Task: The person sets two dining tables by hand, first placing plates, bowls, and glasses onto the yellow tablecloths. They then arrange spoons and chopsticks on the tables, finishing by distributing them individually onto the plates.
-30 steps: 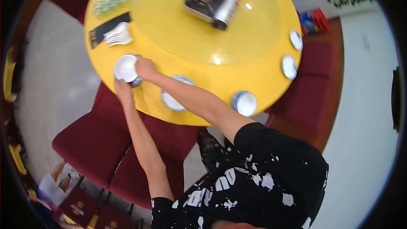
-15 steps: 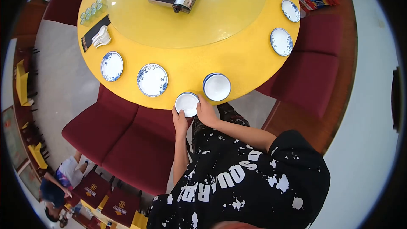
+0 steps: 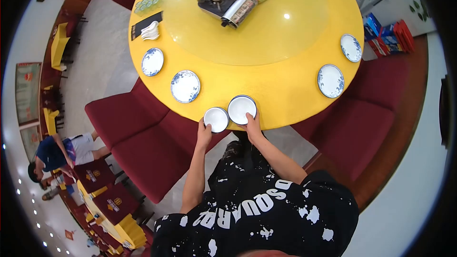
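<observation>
On the table's clock face, with you at six, you have both bowls at the near edge, rims touching or nearly so. Your left hand (image 3: 204, 134) grips the smaller bowl (image 3: 216, 119), thumb over its rim; your right hand (image 3: 253, 126) grips the larger bowl (image 3: 241, 109), thumb inside its near lip. Your lower fingers are mostly hidden, so it is hard to say how well each base is supported. Keep both bowls level and ease them apart so the rims don't knock. A thumb on the outer wall is cleaner. Mind the plate (image 3: 185, 86) toward seven and the other plate (image 3: 331, 81) toward four; the yellow table (image 3: 281, 85) drops away just beneath your wrists.
</observation>
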### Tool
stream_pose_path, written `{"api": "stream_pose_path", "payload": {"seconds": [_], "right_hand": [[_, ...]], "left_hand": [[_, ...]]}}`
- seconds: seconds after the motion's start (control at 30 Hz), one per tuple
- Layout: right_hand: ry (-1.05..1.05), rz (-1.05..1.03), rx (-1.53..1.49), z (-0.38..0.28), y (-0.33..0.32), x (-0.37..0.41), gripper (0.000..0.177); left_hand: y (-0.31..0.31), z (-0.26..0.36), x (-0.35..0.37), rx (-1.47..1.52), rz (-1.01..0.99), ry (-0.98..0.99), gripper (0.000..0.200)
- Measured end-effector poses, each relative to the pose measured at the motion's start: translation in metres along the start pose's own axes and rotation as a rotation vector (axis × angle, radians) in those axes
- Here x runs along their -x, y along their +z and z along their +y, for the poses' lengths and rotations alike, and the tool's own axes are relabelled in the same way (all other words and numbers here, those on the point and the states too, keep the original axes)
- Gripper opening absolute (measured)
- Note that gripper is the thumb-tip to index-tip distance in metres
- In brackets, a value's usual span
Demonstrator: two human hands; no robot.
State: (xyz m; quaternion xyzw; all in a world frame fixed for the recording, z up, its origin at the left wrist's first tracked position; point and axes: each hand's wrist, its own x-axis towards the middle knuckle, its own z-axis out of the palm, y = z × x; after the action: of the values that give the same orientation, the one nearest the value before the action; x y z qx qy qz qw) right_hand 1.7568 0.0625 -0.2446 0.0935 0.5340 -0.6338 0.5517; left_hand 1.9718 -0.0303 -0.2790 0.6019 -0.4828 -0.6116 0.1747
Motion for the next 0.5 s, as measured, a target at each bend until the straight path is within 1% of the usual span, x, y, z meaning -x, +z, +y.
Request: {"api": "stream_pose_path", "payload": {"seconds": [0.07, 0.13, 0.23, 0.27, 0.3, 0.37, 0.4, 0.43, 0.47, 0.5], "right_hand": [[-0.047, 0.008, 0.047, 0.004, 0.009, -0.011, 0.062], [-0.025, 0.01, 0.058, -0.001, 0.021, -0.026, 0.06], [-0.046, 0.004, 0.102, -0.003, 0.04, -0.058, 0.053], [-0.046, -0.004, 0.108, -0.008, 0.049, -0.065, 0.052], [-0.048, -0.011, 0.116, -0.012, 0.059, -0.07, 0.051], [-0.057, -0.037, 0.094, -0.017, 0.075, -0.079, 0.051], [-0.058, -0.053, 0.082, -0.019, 0.079, -0.085, 0.051], [-0.061, -0.065, 0.069, -0.021, 0.086, -0.089, 0.051], [-0.084, -0.048, 0.121, -0.023, 0.091, -0.092, 0.052], [-0.071, -0.076, 0.199, -0.026, 0.096, -0.095, 0.051]], "left_hand": [[0.008, 0.005, 0.002, 0.047, 0.007, 0.0, 0.049], [0.011, 0.002, 0.001, 0.054, 0.027, 0.018, 0.049], [0.016, 0.013, 0.005, 0.063, 0.03, 0.105, 0.048], [0.015, 0.009, -0.002, -0.005, 0.04, 0.164, 0.047], [0.016, 0.004, -0.007, 0.007, 0.041, 0.172, 0.047], [0.021, 0.033, -0.005, 0.036, 0.035, 0.187, 0.046], [0.02, 0.032, -0.014, -0.058, 0.039, 0.284, 0.046], [0.02, 0.029, -0.019, -0.082, 0.058, 0.29, 0.046], [0.021, 0.027, -0.027, -0.108, 0.07, 0.299, 0.045], [0.02, 0.025, -0.036, -0.137, 0.074, 0.312, 0.045]]}}
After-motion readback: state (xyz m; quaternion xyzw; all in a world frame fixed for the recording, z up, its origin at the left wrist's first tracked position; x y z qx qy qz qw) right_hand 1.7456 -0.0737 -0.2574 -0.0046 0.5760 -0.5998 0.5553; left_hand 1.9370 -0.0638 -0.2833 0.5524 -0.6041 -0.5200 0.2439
